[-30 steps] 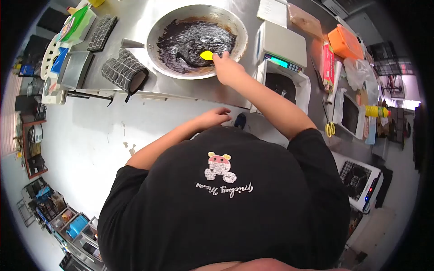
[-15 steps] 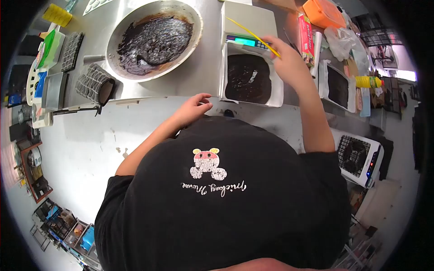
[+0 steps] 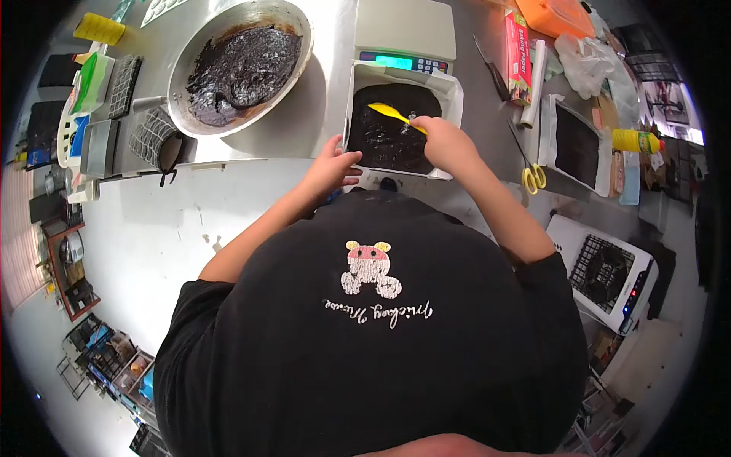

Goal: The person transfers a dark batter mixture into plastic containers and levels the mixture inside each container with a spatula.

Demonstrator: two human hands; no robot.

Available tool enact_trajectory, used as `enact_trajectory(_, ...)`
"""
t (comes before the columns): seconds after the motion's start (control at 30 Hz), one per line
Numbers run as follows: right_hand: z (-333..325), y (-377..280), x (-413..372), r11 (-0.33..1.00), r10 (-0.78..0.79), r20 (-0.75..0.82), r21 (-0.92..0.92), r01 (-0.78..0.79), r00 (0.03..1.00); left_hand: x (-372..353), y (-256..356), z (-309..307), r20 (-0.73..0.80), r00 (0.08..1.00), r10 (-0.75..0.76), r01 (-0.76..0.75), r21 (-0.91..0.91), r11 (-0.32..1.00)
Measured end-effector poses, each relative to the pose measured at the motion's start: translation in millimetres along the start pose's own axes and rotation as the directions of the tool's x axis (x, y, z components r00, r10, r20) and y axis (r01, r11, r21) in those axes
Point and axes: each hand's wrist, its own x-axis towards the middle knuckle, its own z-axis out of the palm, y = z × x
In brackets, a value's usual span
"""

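My right hand (image 3: 448,145) is closed round the handle of a yellow spatula (image 3: 390,112), whose flat blade lies over dark, glossy batter (image 3: 388,145). That batter fills a square, paper-lined baking tin (image 3: 449,85) in front of a digital scale (image 3: 407,30) with a lit green display. At the tin's near left corner is my left hand (image 3: 333,167), fingers spread and fingertips right at its edge. To the left, a large metal pan (image 3: 304,57) holds more of the dark mixture (image 3: 244,72).
A second lined tin of dark mixture (image 3: 576,145) stands at the right. Between the tins lie yellow-handled scissors (image 3: 534,179), a baking paper box (image 3: 518,61) and a white roll (image 3: 534,84). Grid-patterned mitts (image 3: 156,141) and a grey tin (image 3: 99,148) sit at the left edge.
My right hand has come down and towards me, bringing the spatula blade from above the scale to the batter. My left hand has moved up to the tin's corner. The view has shifted slightly.
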Motion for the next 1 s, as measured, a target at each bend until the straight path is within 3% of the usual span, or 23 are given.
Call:
enact_trajectory(0.33,16.4,-2.2,-24.7,0.984,-0.151,0.215,-0.055,0.167,0.965,9.9,-15.4,2.6,-0.016,0.997,0.071,-0.071,-0.005,0.997)
enact_trajectory(0.47,-8.7,-3.2,-19.7,0.970,-0.174,0.233,-0.127,0.207,0.957,10.2,-18.7,0.3,-0.032,0.994,0.109,-0.110,-0.019,0.994)
enact_trajectory(0.57,-7.8,8.6,-9.3,0.965,-0.222,0.113,-0.117,0.234,0.969,5.9,-14.1,1.7,-0.004,0.995,0.102,-0.102,-0.035,0.994)
enact_trajectory(0.67,7.9,15.0,-6.9,0.949,-0.244,0.234,-0.142,0.281,0.941,5.0,-13.2,2.2,0.021,0.995,0.098,-0.097,-0.028,0.995)
enact_trajectory(0.87,-21.0,12.0,10.9,0.913,-0.285,0.233,-0.230,0.338,0.930,5.8,-17.6,-1.3,0.022,0.993,0.116,-0.115,-0.049,0.992)
enact_trajectory(1.0,-16.0,19.5,44.9,0.834,-0.406,0.180,-0.327,0.444,0.896,-2.1,-8.9,4.1,0.024,0.994,0.110,-0.108,-0.048,0.993)
